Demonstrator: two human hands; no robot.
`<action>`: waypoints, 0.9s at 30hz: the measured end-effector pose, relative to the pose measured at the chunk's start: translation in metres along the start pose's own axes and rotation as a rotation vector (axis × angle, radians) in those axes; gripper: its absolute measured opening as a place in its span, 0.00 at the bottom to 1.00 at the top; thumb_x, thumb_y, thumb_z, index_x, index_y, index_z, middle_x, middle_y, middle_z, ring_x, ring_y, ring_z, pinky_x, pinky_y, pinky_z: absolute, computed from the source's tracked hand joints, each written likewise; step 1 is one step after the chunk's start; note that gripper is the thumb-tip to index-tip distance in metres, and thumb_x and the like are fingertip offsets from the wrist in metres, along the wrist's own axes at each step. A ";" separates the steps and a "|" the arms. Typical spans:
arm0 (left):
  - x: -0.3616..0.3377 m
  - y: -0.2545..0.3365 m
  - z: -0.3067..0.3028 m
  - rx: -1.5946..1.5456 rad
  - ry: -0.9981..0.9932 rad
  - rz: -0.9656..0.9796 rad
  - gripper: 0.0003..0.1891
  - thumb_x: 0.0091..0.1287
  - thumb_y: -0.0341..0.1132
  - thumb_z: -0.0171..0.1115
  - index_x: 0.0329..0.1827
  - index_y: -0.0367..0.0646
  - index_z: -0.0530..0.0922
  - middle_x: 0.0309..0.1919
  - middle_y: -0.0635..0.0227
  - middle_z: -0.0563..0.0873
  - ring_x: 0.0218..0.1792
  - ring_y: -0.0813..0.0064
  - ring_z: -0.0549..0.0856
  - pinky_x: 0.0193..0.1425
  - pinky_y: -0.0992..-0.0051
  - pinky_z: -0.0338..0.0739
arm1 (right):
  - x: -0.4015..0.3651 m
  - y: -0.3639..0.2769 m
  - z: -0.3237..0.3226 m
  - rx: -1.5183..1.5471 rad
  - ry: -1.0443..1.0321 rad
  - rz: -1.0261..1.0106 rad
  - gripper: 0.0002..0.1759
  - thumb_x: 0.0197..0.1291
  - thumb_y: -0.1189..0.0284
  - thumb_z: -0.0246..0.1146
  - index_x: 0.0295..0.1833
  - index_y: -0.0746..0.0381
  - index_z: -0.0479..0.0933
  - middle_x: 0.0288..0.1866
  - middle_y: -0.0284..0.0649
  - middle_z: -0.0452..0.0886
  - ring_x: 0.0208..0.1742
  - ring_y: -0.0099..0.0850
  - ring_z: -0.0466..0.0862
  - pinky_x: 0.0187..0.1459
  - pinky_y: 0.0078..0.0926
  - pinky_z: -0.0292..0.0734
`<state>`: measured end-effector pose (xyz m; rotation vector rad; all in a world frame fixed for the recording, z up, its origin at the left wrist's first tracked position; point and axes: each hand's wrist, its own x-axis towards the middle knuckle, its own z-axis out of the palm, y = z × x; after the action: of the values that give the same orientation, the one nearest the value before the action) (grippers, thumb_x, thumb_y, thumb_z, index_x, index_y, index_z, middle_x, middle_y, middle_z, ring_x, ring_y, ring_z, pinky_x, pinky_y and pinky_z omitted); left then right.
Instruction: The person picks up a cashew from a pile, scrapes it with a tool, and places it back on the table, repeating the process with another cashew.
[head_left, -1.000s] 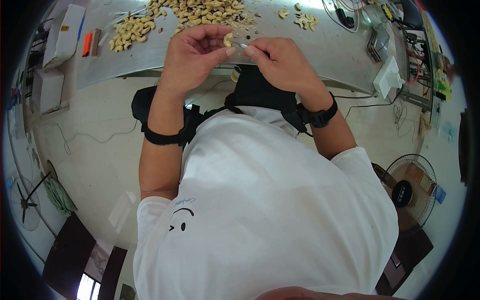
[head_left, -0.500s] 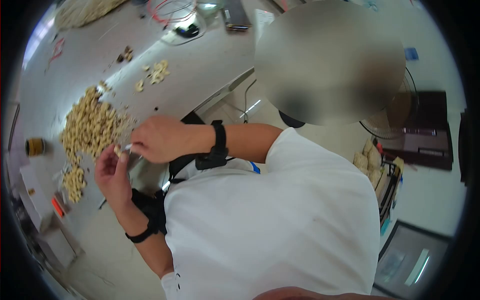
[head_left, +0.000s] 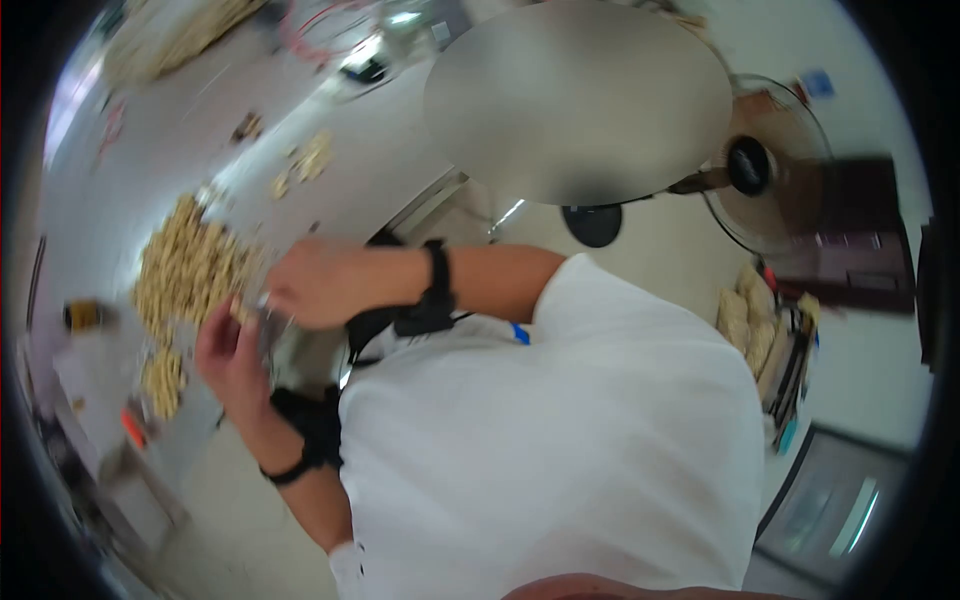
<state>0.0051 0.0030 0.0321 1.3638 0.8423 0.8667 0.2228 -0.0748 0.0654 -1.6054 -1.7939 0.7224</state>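
Note:
My left hand [head_left: 232, 355] pinches a small pale nut [head_left: 240, 312] between thumb and fingertips. Close beside it, my right hand [head_left: 325, 283] is closed around a thin whitish object [head_left: 264, 299], too blurred to identify, pointing at the nut. Just beyond the hands, a large heap of curved, cashew-like nuts [head_left: 190, 265] lies on the metal table [head_left: 350, 130]. A smaller cluster [head_left: 163, 383] sits at its lower end, and a few paler pieces [head_left: 312, 158] lie higher up, apart from the heap.
A yellow-and-black jar [head_left: 82, 316] and an orange object [head_left: 134, 428] lie left of the hands. Dark bits [head_left: 247, 126], red cord [head_left: 300, 35] and a large bag [head_left: 175, 38] are farther up. A fan [head_left: 780, 160] stands right, behind a blurred round patch.
The whole view has shifted slightly, with the heap and jar appearing a little farther right. Both hands keep nearly the same pose, the nut still in my left fingers.

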 end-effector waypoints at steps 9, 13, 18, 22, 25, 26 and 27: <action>-0.004 0.021 0.007 -0.129 0.010 0.071 0.20 0.60 0.19 0.76 0.55 0.34 0.85 0.37 0.74 0.86 0.36 0.86 0.82 0.42 0.85 0.79 | 0.005 -0.011 -0.004 0.130 -0.056 0.051 0.12 0.71 0.68 0.64 0.41 0.67 0.83 0.22 0.40 0.77 0.23 0.28 0.76 0.28 0.31 0.72; -0.006 0.017 0.003 -0.150 0.024 0.088 0.19 0.60 0.18 0.76 0.55 0.34 0.84 0.38 0.72 0.87 0.38 0.85 0.83 0.44 0.84 0.80 | 0.010 -0.018 -0.002 0.186 -0.071 0.060 0.13 0.67 0.67 0.64 0.36 0.68 0.83 0.24 0.50 0.79 0.24 0.44 0.77 0.30 0.39 0.73; -0.007 0.023 0.000 -0.200 0.035 0.077 0.19 0.61 0.18 0.75 0.55 0.33 0.84 0.42 0.68 0.89 0.41 0.83 0.86 0.48 0.82 0.83 | 0.015 -0.019 0.003 0.232 -0.071 0.084 0.13 0.67 0.68 0.63 0.36 0.68 0.82 0.24 0.51 0.79 0.23 0.43 0.76 0.30 0.38 0.72; -0.008 0.022 -0.002 -0.183 0.026 0.051 0.19 0.61 0.19 0.76 0.56 0.33 0.84 0.43 0.66 0.90 0.43 0.81 0.87 0.49 0.81 0.84 | 0.016 -0.022 0.000 0.242 -0.079 0.100 0.14 0.67 0.68 0.63 0.34 0.68 0.81 0.23 0.51 0.78 0.23 0.44 0.75 0.30 0.39 0.71; -0.008 0.021 0.000 -0.177 0.025 0.036 0.19 0.61 0.20 0.76 0.55 0.33 0.84 0.42 0.67 0.89 0.42 0.82 0.87 0.49 0.81 0.84 | 0.018 -0.018 -0.001 0.169 -0.087 0.019 0.16 0.67 0.67 0.63 0.31 0.69 0.79 0.22 0.51 0.77 0.23 0.46 0.74 0.30 0.41 0.70; -0.007 0.020 0.000 -0.167 0.026 0.037 0.19 0.61 0.20 0.76 0.55 0.33 0.84 0.42 0.67 0.89 0.41 0.82 0.87 0.49 0.81 0.84 | 0.019 -0.019 -0.001 0.159 -0.092 0.020 0.16 0.67 0.67 0.63 0.31 0.69 0.79 0.22 0.51 0.76 0.23 0.47 0.73 0.29 0.41 0.70; -0.007 0.019 0.001 -0.158 0.029 0.039 0.19 0.61 0.20 0.76 0.55 0.33 0.84 0.42 0.67 0.89 0.41 0.82 0.86 0.48 0.82 0.84 | 0.020 -0.019 -0.002 0.148 -0.096 0.021 0.17 0.67 0.67 0.62 0.30 0.69 0.78 0.22 0.52 0.76 0.23 0.47 0.73 0.29 0.42 0.70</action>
<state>0.0025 -0.0031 0.0516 1.2355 0.7550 0.9643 0.2107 -0.0574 0.0828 -1.5167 -1.7485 0.9346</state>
